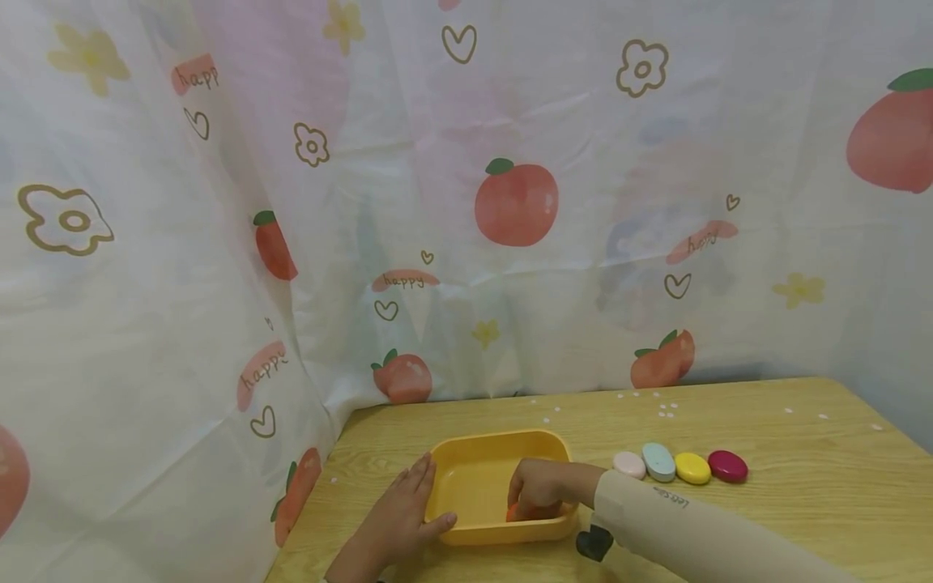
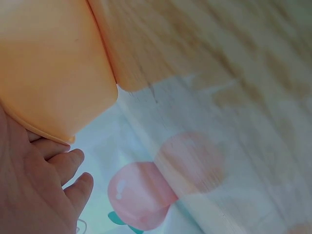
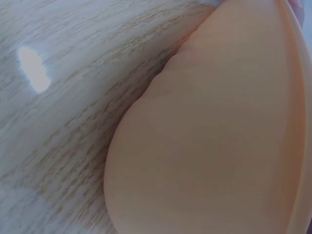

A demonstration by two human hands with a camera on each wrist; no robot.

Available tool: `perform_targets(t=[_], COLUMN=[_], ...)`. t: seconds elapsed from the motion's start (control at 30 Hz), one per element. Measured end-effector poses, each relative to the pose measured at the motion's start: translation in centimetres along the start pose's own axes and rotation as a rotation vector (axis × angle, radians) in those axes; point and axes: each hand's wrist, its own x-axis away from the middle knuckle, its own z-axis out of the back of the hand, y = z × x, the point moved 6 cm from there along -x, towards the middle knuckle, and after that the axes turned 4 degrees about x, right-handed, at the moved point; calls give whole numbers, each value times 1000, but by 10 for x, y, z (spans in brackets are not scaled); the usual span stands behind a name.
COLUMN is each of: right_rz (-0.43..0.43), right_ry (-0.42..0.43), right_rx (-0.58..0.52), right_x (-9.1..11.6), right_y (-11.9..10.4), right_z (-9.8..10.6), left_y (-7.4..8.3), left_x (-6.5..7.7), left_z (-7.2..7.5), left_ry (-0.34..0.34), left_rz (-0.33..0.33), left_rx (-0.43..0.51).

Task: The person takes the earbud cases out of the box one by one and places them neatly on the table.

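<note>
A yellow plastic basin (image 1: 503,533) with rounded corners stands near the front of the wooden table. Along its left side lies my left hand (image 1: 397,514), fingers straight against the outside and thumb over the front rim. The left wrist view has that hand (image 2: 36,180) at the basin's edge (image 2: 63,63). Inside the basin, at the right, my right hand (image 1: 538,483) reaches down with curled fingers and grips a smooth orange piece (image 1: 513,513), mostly hidden by the hand and the front wall. Only the basin's outer wall (image 3: 204,136) and tabletop fill the right wrist view.
To the basin's right sit smooth oval pieces in a row: pale pink (image 1: 629,465), light blue (image 1: 659,461), yellow (image 1: 692,468) and magenta (image 1: 727,466). Small white specks (image 1: 666,410) dot the back of the table (image 1: 816,453). A fruit-printed curtain (image 1: 568,324) hangs behind and at left.
</note>
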Motion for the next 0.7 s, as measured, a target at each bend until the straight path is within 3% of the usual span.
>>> perform_targets(t=[0.23, 0.7], right_rz=[29, -22], right_ry=[-3, 28], right_rx=[-32, -251], right_x=[-2, -2], right_y=[1, 11], right_z=[2, 12], left_y=[0, -1], left_x=[0, 0], left_z=[-1, -2], left_ry=[6, 7], left_rz=[-5, 3], left_rx=[-18, -12])
